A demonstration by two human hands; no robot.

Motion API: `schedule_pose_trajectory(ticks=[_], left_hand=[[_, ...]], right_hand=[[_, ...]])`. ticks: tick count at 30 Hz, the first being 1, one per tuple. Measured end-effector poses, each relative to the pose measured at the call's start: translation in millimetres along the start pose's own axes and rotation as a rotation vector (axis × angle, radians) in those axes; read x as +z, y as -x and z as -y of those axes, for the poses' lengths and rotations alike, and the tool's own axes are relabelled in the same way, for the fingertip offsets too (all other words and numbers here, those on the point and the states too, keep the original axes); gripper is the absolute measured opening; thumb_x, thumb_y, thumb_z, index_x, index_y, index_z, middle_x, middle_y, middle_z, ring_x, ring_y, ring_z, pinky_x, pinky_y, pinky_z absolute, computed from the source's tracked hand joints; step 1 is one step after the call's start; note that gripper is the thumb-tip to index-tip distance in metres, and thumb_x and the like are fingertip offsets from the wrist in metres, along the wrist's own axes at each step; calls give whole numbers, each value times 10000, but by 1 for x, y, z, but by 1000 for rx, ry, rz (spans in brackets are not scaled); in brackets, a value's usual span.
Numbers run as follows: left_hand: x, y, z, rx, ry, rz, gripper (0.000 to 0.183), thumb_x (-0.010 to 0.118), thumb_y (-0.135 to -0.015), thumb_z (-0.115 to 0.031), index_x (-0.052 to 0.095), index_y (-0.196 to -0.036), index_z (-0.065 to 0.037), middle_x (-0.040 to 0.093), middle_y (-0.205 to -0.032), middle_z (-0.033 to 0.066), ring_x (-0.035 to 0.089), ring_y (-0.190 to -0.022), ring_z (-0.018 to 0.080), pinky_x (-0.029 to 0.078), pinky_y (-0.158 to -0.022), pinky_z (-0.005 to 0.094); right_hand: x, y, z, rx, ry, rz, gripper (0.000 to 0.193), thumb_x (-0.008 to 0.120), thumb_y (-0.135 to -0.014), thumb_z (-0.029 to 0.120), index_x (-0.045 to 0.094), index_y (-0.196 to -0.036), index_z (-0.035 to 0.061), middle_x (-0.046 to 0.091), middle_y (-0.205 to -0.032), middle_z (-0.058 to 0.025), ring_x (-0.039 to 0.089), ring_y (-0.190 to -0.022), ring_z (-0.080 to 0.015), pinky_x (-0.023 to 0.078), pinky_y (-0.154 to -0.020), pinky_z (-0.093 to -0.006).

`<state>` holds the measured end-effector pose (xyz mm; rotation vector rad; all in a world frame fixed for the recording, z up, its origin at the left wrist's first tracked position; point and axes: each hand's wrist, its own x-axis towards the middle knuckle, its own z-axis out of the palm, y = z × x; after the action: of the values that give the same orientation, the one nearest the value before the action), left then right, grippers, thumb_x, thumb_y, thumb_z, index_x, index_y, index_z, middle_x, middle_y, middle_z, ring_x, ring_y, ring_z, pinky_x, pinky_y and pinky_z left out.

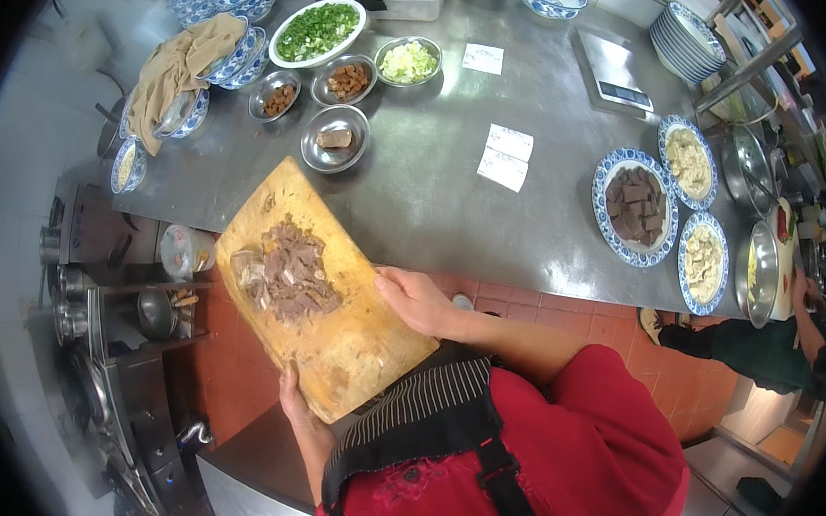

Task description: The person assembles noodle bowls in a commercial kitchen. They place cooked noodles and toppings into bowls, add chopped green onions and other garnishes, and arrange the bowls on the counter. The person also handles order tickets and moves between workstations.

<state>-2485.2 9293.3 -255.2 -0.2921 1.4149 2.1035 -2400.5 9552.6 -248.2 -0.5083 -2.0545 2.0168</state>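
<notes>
A worn wooden cutting board [360, 354] is held between my two hands in front of my body, its far corner reaching up to the steel table's front edge. Sliced brownish meat [297, 272] lies in a loose pile on its middle. My left hand [300, 404] grips the board's lower left edge, fingers partly hidden beneath it. On the opposite edge my right hand [417, 299] is closed, thumb on top and the other fingers out of sight underneath. Just beyond the board, a small steel bowl [351, 160] holds one brown chunk [334, 139].
The steel table [416, 201] carries steel bowls of brown pieces [348, 82], a plate of chopped green onion [317, 33], paper slips [504, 156] and a scale [615, 72]. Patterned plates [635, 207] of food stand right. A co-worker's arm [811, 325] shows at far right. Shelves [145, 308] stand left.
</notes>
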Motion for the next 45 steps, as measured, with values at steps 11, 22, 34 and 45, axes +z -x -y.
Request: schedule_pose_trajectory(ticks=[11,22,34,45], left_hand=[[-20,23,-10,149,-79,-100,541,534,-820,-347,393,-1251,-52,509,-1163,153,547,-993,314,487,-810,438],[-3,44,-24,249,3,-178,514,554,-766,-210,416,-1195,39,540,-1069,178,583,-915,310,506,-773,403],[-39,47,-12,295,-84,-113,472,538,-804,-286,459,-1184,-17,564,-1068,141,582,-927,281,496,-792,386],[-29,47,-9,280,-80,-130,458,539,-806,-278,463,-1176,-18,565,-1071,150,588,-925,291,505,-795,393]], right_hand=[[-224,-17,-49,250,168,-903,395,498,-859,272,541,-1108,-31,623,-752,-112,559,-539,-136,449,-489,-268],[-217,-99,-53,460,113,-649,241,563,-784,171,621,-927,-14,617,-745,-58,555,-508,-112,450,-442,-226],[-210,-100,-42,175,-65,-397,174,581,-830,170,627,-904,19,602,-720,-5,496,-545,-53,409,-485,-191],[-205,-92,-29,62,-55,-259,175,569,-849,169,629,-910,16,603,-713,2,502,-565,-49,414,-500,-192]])
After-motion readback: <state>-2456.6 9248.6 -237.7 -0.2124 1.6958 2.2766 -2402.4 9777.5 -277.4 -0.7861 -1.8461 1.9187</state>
